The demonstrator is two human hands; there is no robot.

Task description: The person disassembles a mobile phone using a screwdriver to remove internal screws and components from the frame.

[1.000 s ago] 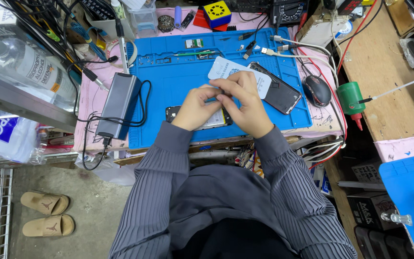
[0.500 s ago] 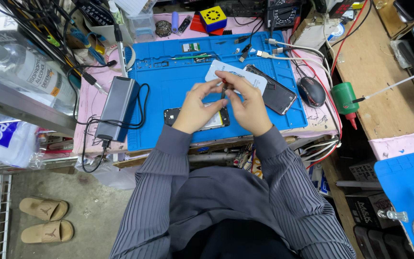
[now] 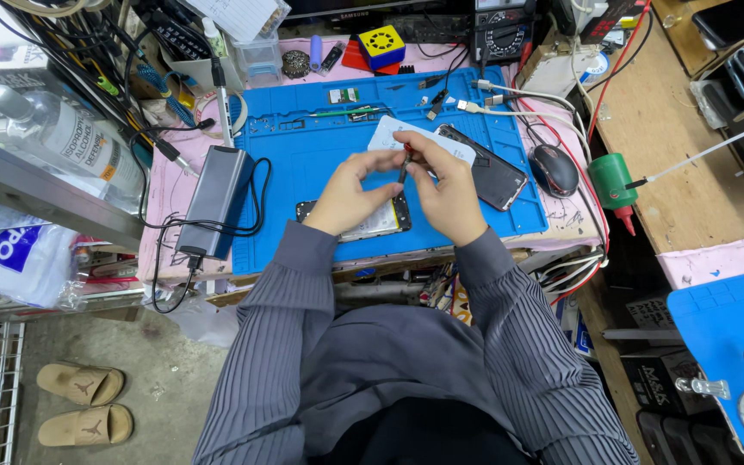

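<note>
From the head view, both hands meet above the blue mat (image 3: 303, 172) on the counter. The right hand (image 3: 449, 194) pinches a thin screwdriver (image 3: 404, 164) with a red tip between thumb and fingers. The left hand (image 3: 346, 194) curls beside it, its fingertips close to the tool's shaft; whether they touch it is hard to tell.

The screwdriver stands nearly upright between the hands, red end farthest from the person, long axis running away from the body with a slight tilt. Its lower end is hidden behind the fingers.

Beneath the hands lies an opened phone (image 3: 372, 226), long axis left to right, mostly covered by the palms. A second dark phone (image 3: 488, 168) lies just right of the hands, a white card (image 3: 406, 136) beyond them, and a mouse (image 3: 554, 170) farther right.
</note>
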